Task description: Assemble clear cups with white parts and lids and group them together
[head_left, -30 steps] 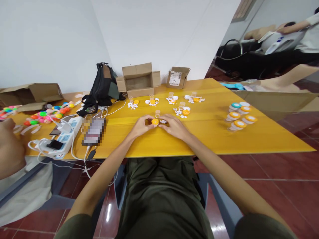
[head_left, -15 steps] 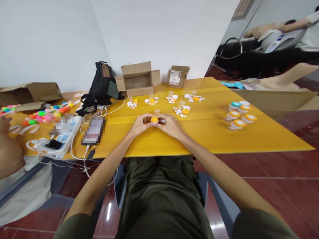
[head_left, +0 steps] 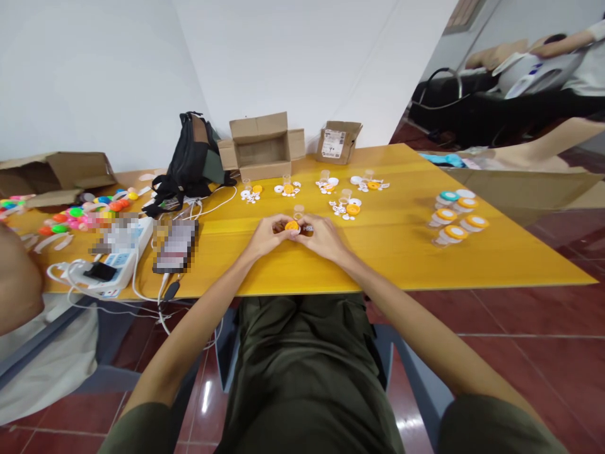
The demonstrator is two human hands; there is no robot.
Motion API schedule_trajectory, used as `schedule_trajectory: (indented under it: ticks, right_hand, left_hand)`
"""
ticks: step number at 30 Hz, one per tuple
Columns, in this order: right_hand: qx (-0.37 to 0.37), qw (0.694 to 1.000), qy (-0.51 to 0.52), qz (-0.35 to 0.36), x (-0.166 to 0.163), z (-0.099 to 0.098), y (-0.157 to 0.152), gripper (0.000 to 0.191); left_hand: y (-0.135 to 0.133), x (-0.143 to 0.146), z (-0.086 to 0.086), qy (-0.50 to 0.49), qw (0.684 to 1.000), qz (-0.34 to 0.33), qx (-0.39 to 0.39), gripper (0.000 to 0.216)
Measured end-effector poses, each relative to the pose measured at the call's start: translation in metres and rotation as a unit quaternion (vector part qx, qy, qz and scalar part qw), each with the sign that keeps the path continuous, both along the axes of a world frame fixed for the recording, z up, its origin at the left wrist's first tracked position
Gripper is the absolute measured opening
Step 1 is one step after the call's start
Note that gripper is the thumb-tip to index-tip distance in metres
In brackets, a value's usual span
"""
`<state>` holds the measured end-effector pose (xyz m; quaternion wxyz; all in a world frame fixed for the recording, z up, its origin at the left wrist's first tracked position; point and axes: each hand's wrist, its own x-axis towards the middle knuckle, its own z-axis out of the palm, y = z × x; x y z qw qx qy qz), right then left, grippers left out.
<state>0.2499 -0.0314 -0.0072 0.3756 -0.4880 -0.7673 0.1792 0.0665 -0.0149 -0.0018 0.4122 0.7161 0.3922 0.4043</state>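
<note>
Both hands meet over the yellow table (head_left: 401, 252), near its front middle. Between their fingertips is a small orange round lid (head_left: 292, 226). My left hand (head_left: 270, 236) grips it from the left, fingers curled. My right hand (head_left: 317, 237) closes on its other side with thumb and fingers. Small white printed pieces show partly beside the right fingers. Just beyond the hands stands a clear little cup (head_left: 299, 212). Further back lie several small groups of parts, among them an orange ring (head_left: 352, 210), a white disc (head_left: 333, 181) and a clear cup (head_left: 346, 196).
Several lidded jars (head_left: 454, 234) stand at the right. Behind are an open cardboard box (head_left: 265, 171), a smaller box (head_left: 338, 144) and a black backpack (head_left: 182, 164). At left are a power strip (head_left: 127, 255), a phone (head_left: 176, 247), cables, colourful balls and another person's arm (head_left: 19, 277).
The orange lid has tilted slightly between my fingers; both hands stay in nearly the same place. At the left edge, the other person's arm has shifted.
</note>
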Motion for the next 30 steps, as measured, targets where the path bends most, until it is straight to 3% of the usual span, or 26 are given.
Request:
schedule_trajectory:
  ticks: [8,17,25,30]
  right_hand:
    - [-0.023,0.998,0.051,0.035,0.003,-0.004,0.003,0.009]
    - [-0.011,0.999,0.01,0.043,0.007,-0.008,0.005,0.018]
    - [-0.001,0.999,-0.03,0.039,0.009,-0.012,0.006,0.026]
    - [-0.01,0.998,-0.038,0.05,0.011,-0.011,0.006,0.029]
  left_hand:
    - [0.001,0.001,0.001,-0.049,0.998,0.009,-0.029,0.039]
    - [0.009,-0.006,0.0,-0.016,0.992,0.124,0.0,0.018]
    - [0.01,-0.01,0.004,0.004,0.994,0.106,-0.018,0.018]
    - [0.008,-0.011,0.002,0.076,0.99,0.108,0.046,0.015]
